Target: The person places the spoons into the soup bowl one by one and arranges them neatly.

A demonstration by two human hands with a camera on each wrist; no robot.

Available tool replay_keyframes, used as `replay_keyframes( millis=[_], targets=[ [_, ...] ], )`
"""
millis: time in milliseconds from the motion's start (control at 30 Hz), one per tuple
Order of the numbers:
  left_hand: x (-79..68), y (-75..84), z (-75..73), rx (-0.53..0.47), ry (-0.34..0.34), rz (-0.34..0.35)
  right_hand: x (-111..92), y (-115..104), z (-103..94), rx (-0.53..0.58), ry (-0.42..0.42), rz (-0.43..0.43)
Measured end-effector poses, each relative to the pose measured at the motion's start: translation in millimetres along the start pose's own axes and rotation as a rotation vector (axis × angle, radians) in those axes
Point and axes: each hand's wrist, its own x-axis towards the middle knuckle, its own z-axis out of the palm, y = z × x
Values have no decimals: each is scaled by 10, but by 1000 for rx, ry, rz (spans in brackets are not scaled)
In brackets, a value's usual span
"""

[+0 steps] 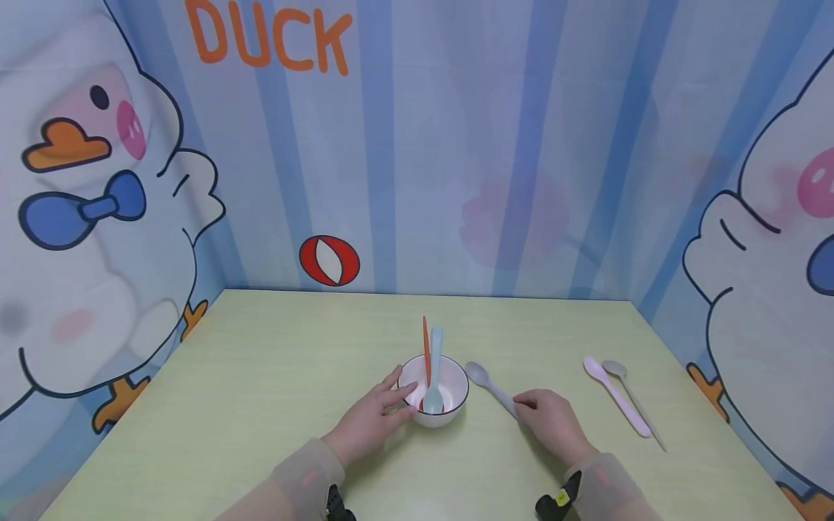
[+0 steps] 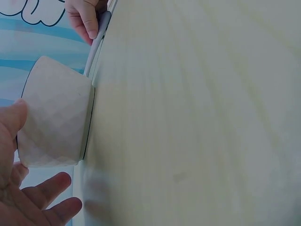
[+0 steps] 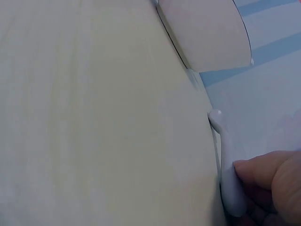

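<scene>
Sleeves (image 1: 302,481) reach far; left hand (image 1: 373,421), spread, touches bowl (image 1: 438,420); right hand (image 1: 554,423) pinches grey spoon (image 1: 498,392), slanting far-left, head leading.

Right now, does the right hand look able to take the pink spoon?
Probably not at once: the right hand pinches the larger grey spoon, which likely needs letting go first. The way looks free: only bare table lies between the hand and the pink spoon.
</scene>
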Motion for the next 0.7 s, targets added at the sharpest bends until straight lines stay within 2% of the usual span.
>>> replay_keyframes(
  millis=[333, 533, 700],
  targets=[
    [1, -10, 4, -8, 3, 12, -17, 43, -5, 57, 18, 66],
    [7, -29, 7, -2, 6, 18, -63, 24, -28, 82, 28, 75],
    [14, -44, 15, 8, 8, 17, -79, 6, -32, 73, -5, 68]
  ],
)
